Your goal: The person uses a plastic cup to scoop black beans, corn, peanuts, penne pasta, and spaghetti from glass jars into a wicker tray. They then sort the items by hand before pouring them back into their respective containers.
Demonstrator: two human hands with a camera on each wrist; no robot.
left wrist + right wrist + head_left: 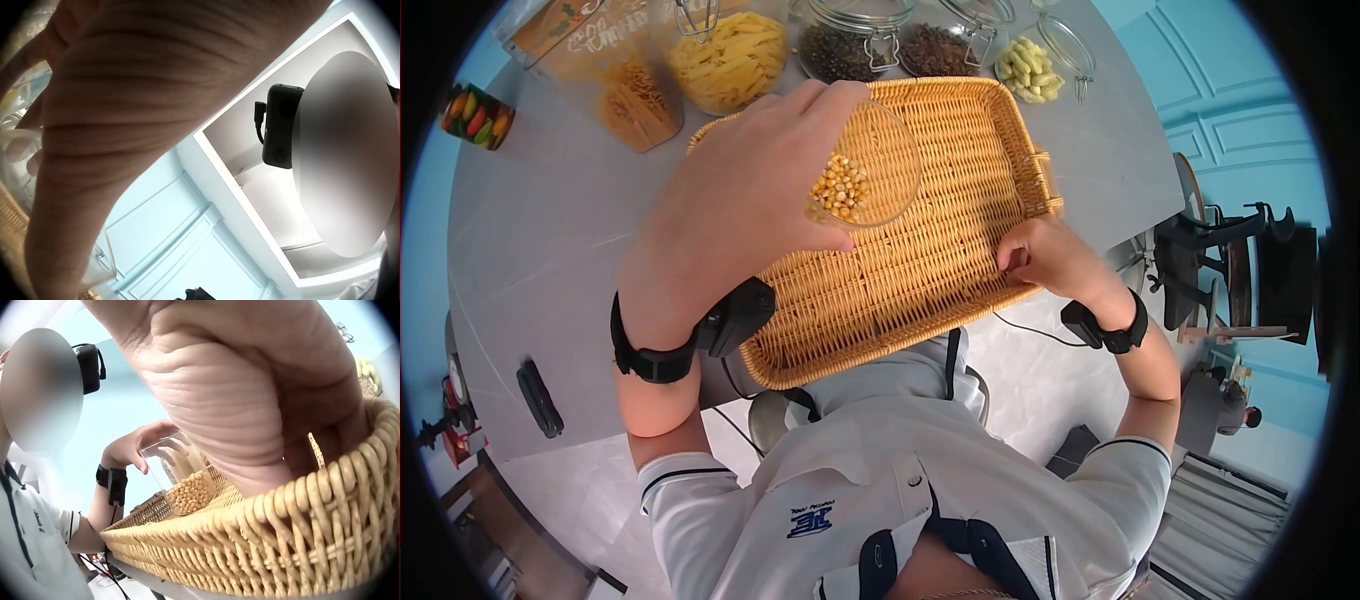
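Note:
A clear glass with yellow corn kernels in its bottom is tilted over the wicker basket. My left hand grips it from the left side; in the right wrist view the same hand has its fingers round the glass, kernels gathered low. At the basket's right front corner, my right hand has curled fingers at the rim; the right wrist view shows this hand over the basket rim, its fingertips hidden. In the left wrist view my left hand fills the upper left.
Along the back of the grey table stand a jar of penne, a pasta container, two dark-filled jars and a jar of pale green pieces. A patterned cup and a black case are at the left.

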